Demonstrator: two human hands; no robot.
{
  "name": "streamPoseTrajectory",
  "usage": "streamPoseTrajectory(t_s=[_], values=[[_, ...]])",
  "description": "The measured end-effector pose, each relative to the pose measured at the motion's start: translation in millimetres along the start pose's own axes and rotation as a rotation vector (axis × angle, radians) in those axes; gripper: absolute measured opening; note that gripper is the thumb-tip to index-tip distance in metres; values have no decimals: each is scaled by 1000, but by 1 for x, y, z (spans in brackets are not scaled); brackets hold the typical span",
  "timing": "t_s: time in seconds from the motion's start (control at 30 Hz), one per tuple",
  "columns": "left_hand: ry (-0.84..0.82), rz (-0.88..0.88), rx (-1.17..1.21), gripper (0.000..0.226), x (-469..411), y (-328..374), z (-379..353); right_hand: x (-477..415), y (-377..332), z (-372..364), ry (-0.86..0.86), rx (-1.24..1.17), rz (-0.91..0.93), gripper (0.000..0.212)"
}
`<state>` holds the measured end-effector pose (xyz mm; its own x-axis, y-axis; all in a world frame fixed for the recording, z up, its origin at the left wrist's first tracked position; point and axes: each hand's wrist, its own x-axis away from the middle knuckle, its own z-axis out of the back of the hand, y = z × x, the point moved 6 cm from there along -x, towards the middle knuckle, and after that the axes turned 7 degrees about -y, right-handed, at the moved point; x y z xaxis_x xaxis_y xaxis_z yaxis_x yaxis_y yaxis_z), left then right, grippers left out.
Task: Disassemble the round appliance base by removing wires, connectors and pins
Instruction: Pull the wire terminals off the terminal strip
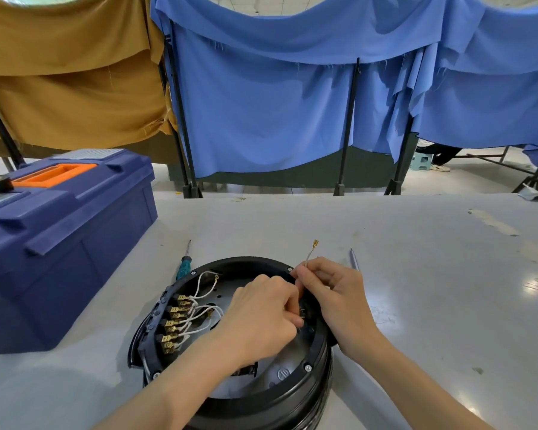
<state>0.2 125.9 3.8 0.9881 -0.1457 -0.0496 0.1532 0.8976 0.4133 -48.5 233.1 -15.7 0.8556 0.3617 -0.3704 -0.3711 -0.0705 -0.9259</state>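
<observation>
The round black appliance base (271, 395) lies open side up at the table's near edge. Along its left inner wall runs a row of brass connectors (174, 324) with white wires (204, 285) looping toward the middle. My right hand (330, 290) pinches a thin wire whose brass terminal (315, 243) sticks up above the fingers. My left hand (261, 315) has its fingers curled at the base's right inner rim, right against my right hand; what the fingertips hold is hidden.
A blue toolbox (62, 243) with an orange handle stands at the left. A teal-handled screwdriver (184, 262) lies behind the base, a thin metal rod (354, 259) beside my right hand. Blue and tan cloth screens hang beyond the grey table (432, 290).
</observation>
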Motion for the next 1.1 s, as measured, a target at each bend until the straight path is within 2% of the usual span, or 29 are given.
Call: streamPoseTrajectory(t_s=[0.27,0.43,0.57,0.7,0.77,0.87,0.93,1.03,1.1], values=[[-1,-23,-53,36,2,2,2,1,0,0,3,20,8,22],[28,-46,-137,28,5,9,4,1,0,0,8,41,1,20],[21,-54,-120,37,4,9,2,1,-1,0,9,42,1,19],[79,11,-221,25,7,-8,18,0,1,0,0,65,-10,23],[124,50,-130,30,12,-25,27,0,0,0,-9,82,-21,25],[66,-25,43,36,17,-14,20,0,-3,-2,-9,74,-15,26],[127,-68,192,33,16,-11,19,1,-3,-2,-8,74,-19,24],[214,-74,546,20,16,-21,30,1,-4,-2,0,71,-44,22],[205,-86,804,11,16,-23,37,2,-5,-3,-3,73,-59,22]])
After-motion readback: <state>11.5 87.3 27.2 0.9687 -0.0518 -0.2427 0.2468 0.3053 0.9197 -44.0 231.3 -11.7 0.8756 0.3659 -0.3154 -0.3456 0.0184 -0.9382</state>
